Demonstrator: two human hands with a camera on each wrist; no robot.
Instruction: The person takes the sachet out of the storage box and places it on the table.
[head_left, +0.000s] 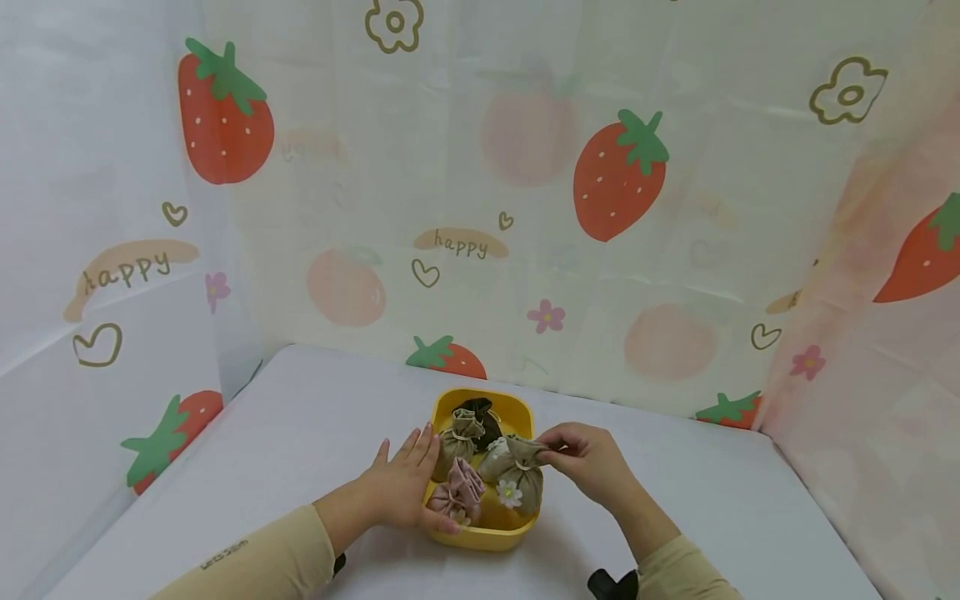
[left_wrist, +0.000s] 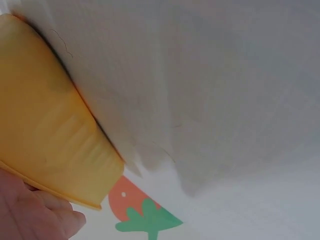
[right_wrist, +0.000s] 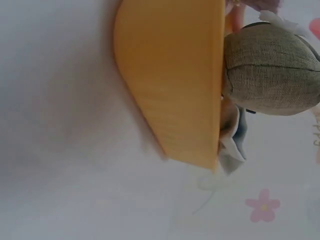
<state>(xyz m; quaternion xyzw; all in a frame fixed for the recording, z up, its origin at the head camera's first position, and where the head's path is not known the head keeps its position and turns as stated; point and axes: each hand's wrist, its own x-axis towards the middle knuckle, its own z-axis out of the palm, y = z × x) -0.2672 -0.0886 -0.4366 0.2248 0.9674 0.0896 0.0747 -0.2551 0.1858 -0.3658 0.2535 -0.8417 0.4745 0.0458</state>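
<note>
A yellow plastic basket (head_left: 483,543) holds several small drawstring sachets. My right hand (head_left: 588,462) pinches the gathered top of a grey-green sachet (head_left: 531,492) with a white flower, at the basket's right side. The right wrist view shows this sachet (right_wrist: 272,70) bulging above the rim. My left hand (head_left: 401,483) rests along the left rim, fingers straight and thumb over the front corner. Beside it lies a pink sachet (head_left: 459,490); behind that are a brownish sachet (head_left: 452,450) and a dark one (head_left: 490,427). A paler sachet (head_left: 493,462) is partly hidden behind the held one.
The basket stands on a white-covered table (head_left: 315,425). A curtain (head_left: 465,150) printed with strawberries, hearts and flowers hangs behind the table, with similar cloth at both sides. Black straps (head_left: 613,585) show near the wrists.
</note>
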